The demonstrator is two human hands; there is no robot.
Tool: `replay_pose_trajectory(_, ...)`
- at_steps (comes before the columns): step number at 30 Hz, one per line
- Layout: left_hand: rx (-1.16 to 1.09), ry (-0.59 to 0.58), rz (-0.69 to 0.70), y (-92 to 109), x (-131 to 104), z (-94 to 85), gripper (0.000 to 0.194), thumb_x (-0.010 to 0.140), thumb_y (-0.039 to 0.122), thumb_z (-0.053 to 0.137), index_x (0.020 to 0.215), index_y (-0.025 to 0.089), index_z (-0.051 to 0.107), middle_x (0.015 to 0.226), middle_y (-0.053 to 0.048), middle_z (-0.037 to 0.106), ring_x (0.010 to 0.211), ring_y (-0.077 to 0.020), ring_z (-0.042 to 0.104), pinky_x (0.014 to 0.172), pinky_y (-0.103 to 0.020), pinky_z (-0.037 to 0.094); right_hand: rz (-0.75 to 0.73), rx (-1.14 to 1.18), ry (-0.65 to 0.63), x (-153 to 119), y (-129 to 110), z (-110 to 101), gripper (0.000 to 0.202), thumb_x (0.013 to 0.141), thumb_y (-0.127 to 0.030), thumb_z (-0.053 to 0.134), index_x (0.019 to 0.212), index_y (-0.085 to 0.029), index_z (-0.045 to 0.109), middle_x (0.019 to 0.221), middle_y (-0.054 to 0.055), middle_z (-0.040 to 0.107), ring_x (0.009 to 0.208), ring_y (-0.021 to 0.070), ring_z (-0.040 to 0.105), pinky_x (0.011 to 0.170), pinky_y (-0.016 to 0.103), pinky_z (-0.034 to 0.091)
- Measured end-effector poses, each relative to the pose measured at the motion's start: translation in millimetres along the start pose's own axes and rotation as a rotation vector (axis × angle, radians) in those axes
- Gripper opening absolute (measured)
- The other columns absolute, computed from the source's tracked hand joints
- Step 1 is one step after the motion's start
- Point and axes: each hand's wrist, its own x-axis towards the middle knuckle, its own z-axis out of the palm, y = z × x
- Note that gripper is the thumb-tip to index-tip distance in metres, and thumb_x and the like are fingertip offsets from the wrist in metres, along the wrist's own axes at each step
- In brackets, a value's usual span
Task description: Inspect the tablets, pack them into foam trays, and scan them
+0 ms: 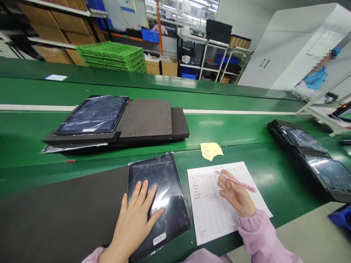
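My left hand [137, 215] lies flat with fingers spread on a dark tablet [167, 182] covered in clear film. A small white label [159, 239] is stuck near the tablet's lower edge. The tablet rests beside and partly against a large black foam sheet [68, 208]. In my right hand [236, 193] a pink pen [242, 183] is pinched between the fingers, its tip pointing left over the top of a printed form [203, 219]. The form has a table grid with some handwriting in its left columns. Whether the pen tip touches the paper I cannot tell.
Film-wrapped tablets [94, 113] and black foam pads [148, 118] are stacked on the green bench beyond my hands. A torn yellow paper [211, 150] lies above the form. More tablets [329, 171] sit on foam at the right. Green crates [115, 54] stand behind; a person in blue [315, 77] is far right.
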Motion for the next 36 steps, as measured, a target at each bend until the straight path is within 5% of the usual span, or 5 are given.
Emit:
replay_pose_trajectory(5,-0.035,-0.034,-0.019,-0.5,-0.1,1.2,0.061,0.084,0.054,0.035,0.128,0.015,0.050,0.140,-0.017,0.038,0.129,-0.0360,0.034,0.092,-0.059,0.037,-0.007,-0.065,-0.030,-0.7,25.8,3.5,0.040,0.089,-0.060,0.032,0.085,-0.023,0.047,0.053,-0.007,0.028,0.041,0.0083,0.026,0.040,0.020,0.023)
replay_pose_trajectory(10,-0.064,-0.040,-0.032,-1.3,-2.2,2.8,0.062,0.084,0.056,0.033,0.129,0.016,0.050,0.141,-0.017,0.037,0.130,-0.0356,0.032,0.094,-0.060,0.034,-0.071,-0.338,0.018,4.6,31.5,8.4,0.034,0.085,-0.048,0.049,0.088,-0.018,0.065,0.069,0.002,0.056,0.053,0.0125,0.045,0.051,0.027,0.037)
replay_pose_trajectory(18,-0.052,-0.017,-0.022,-1.7,-0.8,2.5,0.062,0.085,0.056,0.032,0.128,0.016,0.051,0.140,-0.017,0.039,0.129,-0.0360,0.034,0.092,-0.060,0.037,-0.138,-0.530,0.129,3.4,39.0,15.2,0.022,0.076,-0.032,0.048,0.075,-0.019,0.066,0.064,0.003,0.063,0.066,0.0206,0.060,0.066,0.035,0.047)
replay_pose_trajectory(29,-0.026,0.014,0.003,-1.7,-0.2,1.7,0.061,0.085,0.055,0.031,0.125,0.014,0.053,0.138,-0.018,0.041,0.127,-0.0362,0.037,0.090,-0.058,0.040,-0.138,-0.647,0.205,3.0,34.5,19.7,0.009,0.074,-0.029,0.057,0.073,-0.020,0.057,0.070,0.001,0.058,0.065,0.0170,0.055,0.059,0.028,0.044)
replay_pose_trajectory(36,-0.048,-0.023,-0.024,-2.3,-2.5,3.7,0.060,0.085,0.055,0.033,0.127,0.016,0.052,0.140,-0.016,0.039,0.129,-0.0353,0.034,0.093,-0.058,0.037,-0.141,-0.772,0.322,6.4,51.0,22.1,0.035,0.078,-0.037,0.053,0.053,-0.021,0.033,0.049,-0.004,0.039,0.047,0.0122,0.039,0.046,0.025,0.031)
